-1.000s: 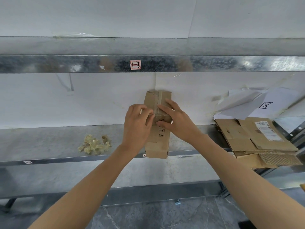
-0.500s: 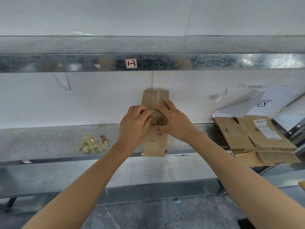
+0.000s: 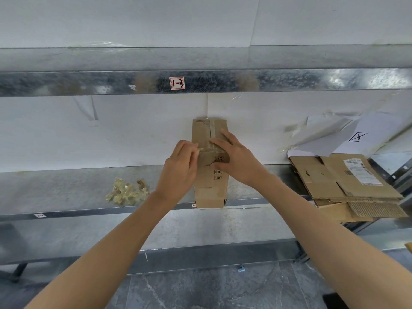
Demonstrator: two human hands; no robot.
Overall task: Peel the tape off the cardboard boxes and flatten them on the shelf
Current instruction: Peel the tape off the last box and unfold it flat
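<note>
A person is standing at a metal shelf (image 3: 66, 186), working on a tall, narrow box (image 3: 210, 192) that is lying lengthwise on it, its near end at the front edge and its far end against the white wall. The step in hand looks like peeling: the box is not yet flattened.

The left hand (image 3: 179, 170) is curling its fingers and seems to be pinching a loose end of clear tape (image 3: 204, 150) at the middle of the box's top. The right hand (image 3: 236, 161) is pressing down on the box just beside it, fingers straight and spread, holding the box steady rather than clasping it. More tape is running up the top seam toward the wall, beyond both hands.

The next move probably calls for pulling the pinched end along that seam, low and steady so it does not tear, while the right hand is bracing.

A wad of peeled tape (image 3: 127, 191) is lying to the left, and flattened cardboard (image 3: 330, 181) is stacked to the right.
</note>
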